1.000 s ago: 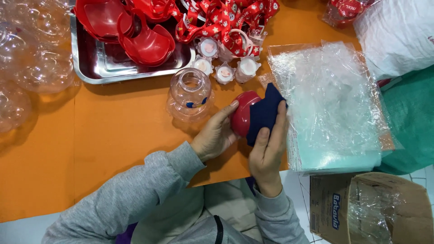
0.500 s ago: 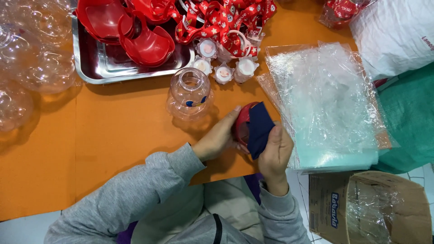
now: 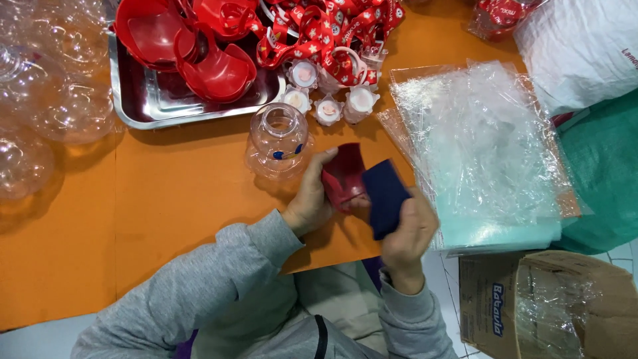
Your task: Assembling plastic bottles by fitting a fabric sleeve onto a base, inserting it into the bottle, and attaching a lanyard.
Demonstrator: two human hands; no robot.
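Orange paper covers the worktop (image 3: 166,193), smooth and matte, with a strip of pale floor tile showing at the near edge. At the far left lie clear plastic globes (image 3: 46,106), rounded and glossy, bunched together. Right of them sits a shiny steel tray (image 3: 143,110) with a raised rim, holding red plastic cup-shaped shells (image 3: 199,60). Just near of the tray stands a clear, bulbous plastic jar (image 3: 276,139) with an open round mouth. Beyond it a row of small white star-edged caps (image 3: 329,106) sits before a heap of red patterned ribbons (image 3: 332,26).

In the middle, the left hand (image 3: 311,196), grey-sleeved, curls its fingers around a dark red plastic shell (image 3: 344,178), gripping it from the left side. The right hand (image 3: 412,229) pinches a folded navy cloth (image 3: 384,194), soft and matte, pressed against the shell's right side. Shell and cloth sit between the two hands, just near of the jar.

Right of the hands lies a flat stack of crinkly clear plastic bags (image 3: 478,146) on a pale green sheet. At the near right stands a brown cardboard box (image 3: 488,306).
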